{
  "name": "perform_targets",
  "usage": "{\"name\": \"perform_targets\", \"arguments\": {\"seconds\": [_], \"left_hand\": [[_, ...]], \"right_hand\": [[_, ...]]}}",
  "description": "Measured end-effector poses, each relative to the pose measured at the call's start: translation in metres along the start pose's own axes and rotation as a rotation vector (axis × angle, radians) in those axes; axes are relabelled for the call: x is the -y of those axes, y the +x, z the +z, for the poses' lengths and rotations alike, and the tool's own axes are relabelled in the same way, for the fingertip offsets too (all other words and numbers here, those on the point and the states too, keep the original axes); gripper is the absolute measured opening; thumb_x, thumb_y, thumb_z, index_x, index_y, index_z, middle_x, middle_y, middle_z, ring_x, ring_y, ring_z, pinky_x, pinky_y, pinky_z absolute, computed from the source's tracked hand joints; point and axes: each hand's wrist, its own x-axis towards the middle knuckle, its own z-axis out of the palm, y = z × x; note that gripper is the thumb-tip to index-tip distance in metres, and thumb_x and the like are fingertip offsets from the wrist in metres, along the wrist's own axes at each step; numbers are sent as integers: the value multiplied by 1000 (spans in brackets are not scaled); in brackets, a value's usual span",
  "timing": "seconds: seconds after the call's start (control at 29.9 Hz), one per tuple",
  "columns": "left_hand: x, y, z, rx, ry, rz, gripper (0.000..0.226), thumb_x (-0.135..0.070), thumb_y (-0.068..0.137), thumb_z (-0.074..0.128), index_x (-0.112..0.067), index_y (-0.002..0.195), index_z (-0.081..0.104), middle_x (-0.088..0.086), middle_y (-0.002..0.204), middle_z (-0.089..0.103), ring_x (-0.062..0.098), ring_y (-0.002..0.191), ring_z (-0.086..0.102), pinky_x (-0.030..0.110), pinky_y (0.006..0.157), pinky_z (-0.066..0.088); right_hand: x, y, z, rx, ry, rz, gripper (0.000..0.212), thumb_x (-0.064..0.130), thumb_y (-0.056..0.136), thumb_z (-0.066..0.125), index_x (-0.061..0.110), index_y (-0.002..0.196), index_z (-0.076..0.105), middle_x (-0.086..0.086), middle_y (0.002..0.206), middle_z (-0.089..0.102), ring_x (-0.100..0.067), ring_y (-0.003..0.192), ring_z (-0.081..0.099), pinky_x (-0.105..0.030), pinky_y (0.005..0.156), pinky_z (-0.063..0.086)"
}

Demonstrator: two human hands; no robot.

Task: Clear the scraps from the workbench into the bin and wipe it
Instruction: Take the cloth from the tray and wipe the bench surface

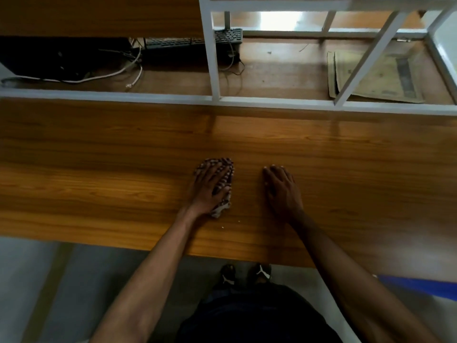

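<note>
A wooden workbench (99,174) runs across the middle of the view. My left hand (210,186) lies flat on a crumpled striped cloth (223,206), pressing it onto the bench top; cloth edges stick out beyond the fingertips and beside the wrist. My right hand (280,189) rests palm down on bare wood just to the right, fingers together, with nothing in it. Two tiny pale crumbs (238,221) lie on the bench between my forearms, close to the front edge.
A white metal frame (215,70) rises at the back of the bench. Behind it lie a black keyboard (193,40), loose cables (111,75) and yellowed papers (376,78). A blue object (420,284) shows at the lower right. My shoes (247,274) stand below the bench edge.
</note>
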Motion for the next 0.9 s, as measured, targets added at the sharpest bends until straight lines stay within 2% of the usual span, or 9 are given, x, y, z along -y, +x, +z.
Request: {"name": "perform_targets", "arguments": {"seconds": [0.13, 0.2, 0.3, 0.43, 0.6, 0.73, 0.8, 0.9], "left_hand": [[53, -39, -23, 6, 17, -141, 67, -68, 98, 30, -39, 159, 25, -7, 168, 19, 19, 156, 11, 48, 126, 9], [45, -58, -21, -25, 46, -232, 69, -68, 99, 25, -36, 160, 23, -4, 169, 17, 20, 157, 9, 49, 126, 5], [-1, -76, -5, -71, 86, -375, 71, -68, 100, 22, -33, 161, 17, 1, 170, 13, 27, 157, 7, 50, 126, 4], [-55, -57, 13, -32, 44, -236, 69, -64, 101, 25, -31, 161, 23, 1, 169, 17, 28, 156, 12, 49, 127, 7], [-19, -71, 2, 4, 72, -29, 69, -63, 101, 27, -29, 160, 25, 1, 168, 22, 23, 156, 14, 43, 127, 5], [-8, -93, 3, -73, 73, -130, 66, -59, 103, 34, -24, 158, 31, 5, 166, 28, 28, 154, 20, 52, 125, 16], [-28, -83, 7, -57, 76, -179, 67, -60, 102, 31, -24, 159, 30, 5, 167, 25, 31, 154, 20, 52, 125, 14], [-60, -56, 16, -23, 72, -135, 67, -60, 102, 31, -27, 160, 27, 1, 169, 19, 28, 156, 13, 49, 127, 6]], "right_hand": [[5, -30, 7, -49, -23, 18, 56, 41, 106, 30, 19, 156, 41, -13, 160, 40, -39, 148, 31, -57, 114, 37], [12, -40, 10, -84, -26, 40, 56, 40, 106, 31, 18, 156, 41, -14, 160, 40, -39, 148, 31, -57, 116, 36], [20, -49, 18, -121, -31, 78, 56, 40, 106, 30, 19, 157, 40, -14, 161, 39, -37, 150, 30, -58, 119, 31], [29, -50, 30, -150, -26, 146, 54, 37, 106, 32, 20, 157, 41, -13, 160, 40, -38, 149, 32, -58, 118, 30], [25, -56, 29, -127, -53, 126, 57, 43, 106, 27, 25, 160, 34, -7, 165, 34, -32, 154, 25, -54, 121, 27], [23, -57, 35, -152, -57, 132, 55, 43, 108, 27, 29, 161, 28, -4, 168, 27, -29, 156, 18, -51, 124, 18], [26, -58, 38, -165, -40, 150, 55, 41, 108, 29, 29, 161, 28, -4, 168, 27, -29, 156, 17, -50, 124, 15], [31, -57, 38, -184, -31, 164, 54, 37, 107, 33, 28, 160, 33, -5, 165, 32, -31, 155, 22, -52, 123, 20]]}}
